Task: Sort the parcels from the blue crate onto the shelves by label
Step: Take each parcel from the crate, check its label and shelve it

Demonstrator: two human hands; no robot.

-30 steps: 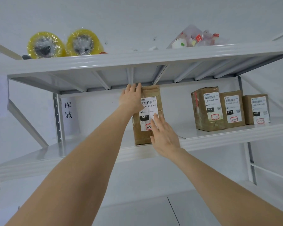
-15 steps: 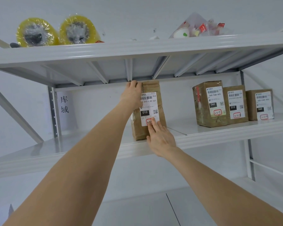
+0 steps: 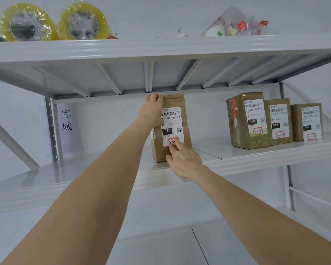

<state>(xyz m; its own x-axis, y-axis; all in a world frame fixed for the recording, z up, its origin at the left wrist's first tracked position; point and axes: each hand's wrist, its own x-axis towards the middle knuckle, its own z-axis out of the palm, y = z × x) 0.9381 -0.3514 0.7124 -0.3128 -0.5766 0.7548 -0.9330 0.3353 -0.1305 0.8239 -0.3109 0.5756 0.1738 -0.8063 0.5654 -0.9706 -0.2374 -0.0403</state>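
The parcel (image 3: 175, 101) is steadied upright on the shelf (image 3: 256, 159): left hand (image 3: 153, 111) grip clasping its top, right hand (image 3: 185, 161) pressed flat, released.

Both bare arms are spanning from the bottom corners toward frame centre, elbows nearly straight. The left forearm is running diagonally from lower left. The left hand (image 3: 152, 111) is sitting just above centre, back to camera, fingers curling over the top-left corner of the parcel (image 3: 175, 101). The right forearm is running from lower right. The right hand (image 3: 185, 159) is sitting just below centre, fingers extended, fingertips (image 3: 177, 142) pressing the parcel's front.
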